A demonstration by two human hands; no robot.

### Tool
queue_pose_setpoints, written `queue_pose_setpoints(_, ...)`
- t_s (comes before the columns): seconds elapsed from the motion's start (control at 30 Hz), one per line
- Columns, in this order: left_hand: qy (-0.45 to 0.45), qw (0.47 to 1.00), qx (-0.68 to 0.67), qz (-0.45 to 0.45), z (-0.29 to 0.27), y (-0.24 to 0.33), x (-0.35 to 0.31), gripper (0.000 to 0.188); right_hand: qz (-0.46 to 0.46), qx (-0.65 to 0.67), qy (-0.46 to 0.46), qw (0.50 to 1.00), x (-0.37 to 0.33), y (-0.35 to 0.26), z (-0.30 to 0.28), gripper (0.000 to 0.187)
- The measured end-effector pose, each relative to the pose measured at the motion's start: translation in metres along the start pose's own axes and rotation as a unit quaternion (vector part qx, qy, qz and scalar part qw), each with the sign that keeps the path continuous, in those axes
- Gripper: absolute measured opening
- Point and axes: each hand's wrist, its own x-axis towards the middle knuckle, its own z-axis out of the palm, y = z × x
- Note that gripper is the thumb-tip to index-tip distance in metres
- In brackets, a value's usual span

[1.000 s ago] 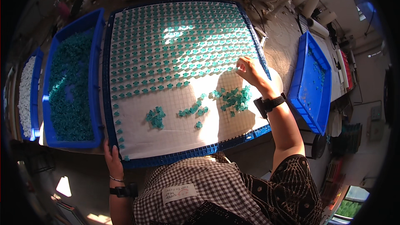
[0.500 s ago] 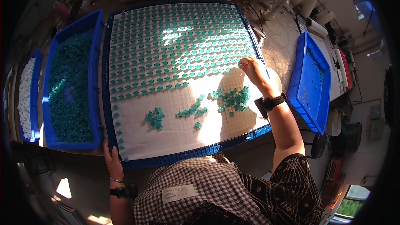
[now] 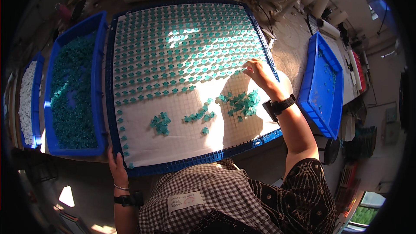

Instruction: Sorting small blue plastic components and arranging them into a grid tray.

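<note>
right hand (image 3: 260,73) sits at the right edge of the grid tray (image 3: 190,164), fingertips pinched down on a row of teal clips (image 3: 208,67). can't tell if one's actually between them. a loose pile (image 3: 240,103) lies just below the wrist. left hand (image 3: 117,169) grips the tray's near rim. the clips look tiny, light and stiff, probably best nipped by their sides.
</note>
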Motion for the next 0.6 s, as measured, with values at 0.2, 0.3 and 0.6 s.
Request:
queue_pose_setpoints(0.2, 0.001, 1.000, -0.003, -0.013, -0.001, 0.001, -0.001, 0.052, 0.032, 0.092, -0.175, 0.980, -0.022, -0.026, -0.014, 0.010)
queue_pose_setpoints(0.3, 0.006, 1.000, 0.004, -0.010, -0.001, 0.002, 0.000, 0.052, -0.019, -0.047, -0.205, 0.977, -0.037, -0.042, -0.012, 0.016)
queue_pose_setpoints(0.6, 0.007, 0.999, 0.033, 0.004, -0.002, -0.001, 0.000, 0.054, 0.161, -0.107, -0.110, 0.975, -0.019, -0.048, -0.059, 0.021)
